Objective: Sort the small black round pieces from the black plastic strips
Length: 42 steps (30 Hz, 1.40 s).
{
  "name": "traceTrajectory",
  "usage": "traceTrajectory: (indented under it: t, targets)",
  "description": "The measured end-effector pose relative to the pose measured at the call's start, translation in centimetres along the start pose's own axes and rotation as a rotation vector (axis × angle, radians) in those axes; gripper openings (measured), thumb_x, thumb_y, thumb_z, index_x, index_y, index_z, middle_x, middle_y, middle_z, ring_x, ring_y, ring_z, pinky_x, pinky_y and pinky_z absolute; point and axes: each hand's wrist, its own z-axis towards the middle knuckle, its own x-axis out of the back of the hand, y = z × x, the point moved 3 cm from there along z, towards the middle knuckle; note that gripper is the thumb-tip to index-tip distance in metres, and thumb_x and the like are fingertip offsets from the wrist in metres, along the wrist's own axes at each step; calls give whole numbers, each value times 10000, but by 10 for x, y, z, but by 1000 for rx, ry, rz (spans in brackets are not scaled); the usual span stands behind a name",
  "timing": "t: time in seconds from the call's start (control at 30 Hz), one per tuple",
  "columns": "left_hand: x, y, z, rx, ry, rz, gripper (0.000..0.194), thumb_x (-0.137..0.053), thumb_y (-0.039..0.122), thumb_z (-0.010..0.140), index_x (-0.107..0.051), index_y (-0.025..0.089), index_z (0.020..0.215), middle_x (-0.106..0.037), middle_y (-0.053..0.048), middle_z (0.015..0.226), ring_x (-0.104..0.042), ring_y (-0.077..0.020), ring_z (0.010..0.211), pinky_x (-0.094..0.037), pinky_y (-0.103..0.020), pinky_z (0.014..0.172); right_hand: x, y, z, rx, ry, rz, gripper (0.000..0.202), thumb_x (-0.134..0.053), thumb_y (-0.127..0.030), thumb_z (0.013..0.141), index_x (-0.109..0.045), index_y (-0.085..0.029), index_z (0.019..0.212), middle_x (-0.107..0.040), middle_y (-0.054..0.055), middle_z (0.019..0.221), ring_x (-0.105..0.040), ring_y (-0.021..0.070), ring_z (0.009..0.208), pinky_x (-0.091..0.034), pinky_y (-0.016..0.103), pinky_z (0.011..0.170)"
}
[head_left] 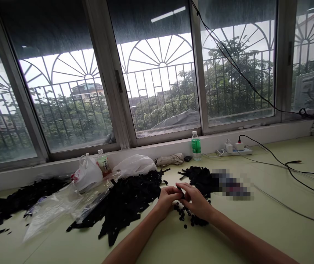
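While both hands meet at the centre, my left hand (168,197) and my right hand (197,198) have their fingertips drawn in close, pinching a small black piece (181,191) between them; its exact shape is hard to tell. Loose black discs (192,219) lie at five o'clock from it, just below my hands. Over at nine, there's the big heap of black strips (129,198); a smaller pile (201,178) sits at two, the green-labelled bottle (196,147) beyond at one.
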Motion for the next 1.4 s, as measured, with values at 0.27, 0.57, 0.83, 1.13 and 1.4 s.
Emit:
traceTrajectory:
  t: [0.27, 0.57, 0.83, 1.13, 1.4]
  targets:
    - [2, -4, 2, 1, -10, -3, 162, -764, 192, 573, -658, 111, 665, -639, -43, 650, -572, -145, 613, -422, -252, 603, -1, -3, -1, 10, -5, 13, 562, -515, -72, 718, -494, -204, 1264, -550, 98, 1169, -495, 93, 590, -497, 268, 616]
    - [3, -4, 4, -12, 29, -65, 281, -796, 193, 547, -575, 143, 712, -606, 4, 623, -544, -112, 569, -403, -233, 574, 0, -2, 0, -10, -3, 14, 578, -512, -96, 728, -472, -225, 1290, -530, 104, 1208, -496, 92, 569, -502, 270, 585]
    - [0, -3, 3, 62, 19, 18, 224, -764, 227, 580, -668, 120, 752, -623, -28, 654, -539, -118, 573, -402, -234, 559, -2, -3, -2, -2, -20, 2, 588, -501, -103, 759, -433, -238, 1327, -497, 119, 1255, -519, 98, 592, -527, 286, 611]
    - [0, -3, 2, 89, 100, 41, 112, -718, 183, 567, -666, 128, 649, -599, -11, 583, -530, -114, 539, -398, -231, 537, -1, -4, -2, -18, -2, -58, 635, -504, -55, 758, -418, -250, 1356, -495, 121, 1272, -590, 159, 768, -537, 321, 719]
    - [3, -5, 5, 81, 72, 3, 162, -748, 197, 548, -687, 125, 680, -609, -20, 613, -532, -111, 549, -395, -232, 548, -3, 0, -2, -2, -6, -59, 609, -500, -78, 767, -423, -238, 1349, -483, 119, 1298, -574, 139, 696, -540, 344, 737]
